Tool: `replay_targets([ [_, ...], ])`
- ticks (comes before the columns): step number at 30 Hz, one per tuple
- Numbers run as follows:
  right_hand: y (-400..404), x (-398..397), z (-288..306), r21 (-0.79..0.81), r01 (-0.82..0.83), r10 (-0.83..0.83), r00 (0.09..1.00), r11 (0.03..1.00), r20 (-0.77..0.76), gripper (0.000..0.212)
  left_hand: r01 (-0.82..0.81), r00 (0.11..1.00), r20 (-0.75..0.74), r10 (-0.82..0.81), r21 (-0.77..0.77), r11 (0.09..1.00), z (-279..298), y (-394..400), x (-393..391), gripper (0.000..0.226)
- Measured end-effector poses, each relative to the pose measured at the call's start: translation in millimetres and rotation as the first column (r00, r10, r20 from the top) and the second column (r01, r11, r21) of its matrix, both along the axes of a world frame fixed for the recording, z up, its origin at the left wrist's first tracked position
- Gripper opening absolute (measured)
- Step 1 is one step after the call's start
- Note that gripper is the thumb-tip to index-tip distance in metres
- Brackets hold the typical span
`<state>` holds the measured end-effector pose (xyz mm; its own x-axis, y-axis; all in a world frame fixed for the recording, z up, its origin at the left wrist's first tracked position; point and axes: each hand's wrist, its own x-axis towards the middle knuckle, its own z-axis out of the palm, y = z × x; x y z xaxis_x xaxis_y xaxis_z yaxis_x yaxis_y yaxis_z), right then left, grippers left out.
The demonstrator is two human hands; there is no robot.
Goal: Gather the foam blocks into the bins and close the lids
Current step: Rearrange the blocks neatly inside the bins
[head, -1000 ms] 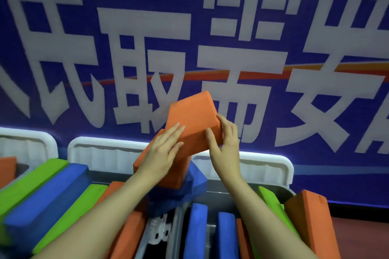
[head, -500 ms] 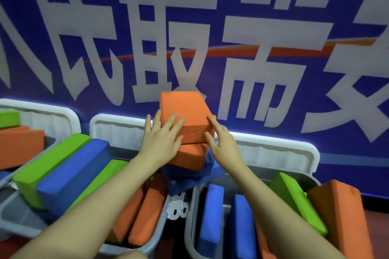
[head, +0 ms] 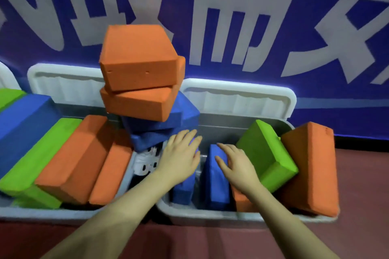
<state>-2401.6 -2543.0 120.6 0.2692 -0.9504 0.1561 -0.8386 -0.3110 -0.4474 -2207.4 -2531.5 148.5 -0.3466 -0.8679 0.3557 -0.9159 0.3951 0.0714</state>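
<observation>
left hand (head: 180, 159), right hand (head: 235, 164) | released top orange block (head: 137, 55) | lowered over right bin (head: 210, 215)

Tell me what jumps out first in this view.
A leaning stack of two orange blocks on blue blocks rises at centre, between the two bins. Below it, the open left hand and right hand hover over the right bin, backed by a blue banner.

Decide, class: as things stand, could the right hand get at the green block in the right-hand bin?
Probably yes. The right hand hovers open just beside the green block, whose top face lies uncovered; only the orange block leaning against its far side crowds it.
</observation>
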Motion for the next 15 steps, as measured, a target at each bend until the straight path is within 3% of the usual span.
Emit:
replay_targets([
  [3, -1.0, -2.7, -39.1, 0.097, -0.053, 0.066, 0.989, 0.994, -0.135, 0.074, 0.011, 0.994, 0.101, -0.039, 0.27, 0.963, -43.7, -10.6, -4.0, 0.049],
  [7, -12.0, 2.5, -74.3, 0.228, -0.08, 0.152, 0.935, 0.97, -0.321, 0.088, 0.007, 0.96, 0.23, -0.16, 0.551, 0.834, -84.3, -34.8, -4.8, 0.059],
  [11, -24.9, -1.5, -97.6, 0.266, -0.024, 0.163, 0.843, 0.964, -0.512, 0.078, -0.057, 0.979, 0.185, -0.087, 0.658, 0.751, -117.4, -44.2, -12.9, 0.069],
  [15, -30.7, -8.4, -103.8, 0.39, -0.005, 0.229, 0.816, 0.921, -0.531, 0.08, -0.127, 0.967, 0.242, -0.082, 0.732, 0.669, -137.3, -47.7, -14.8, 0.087],
])
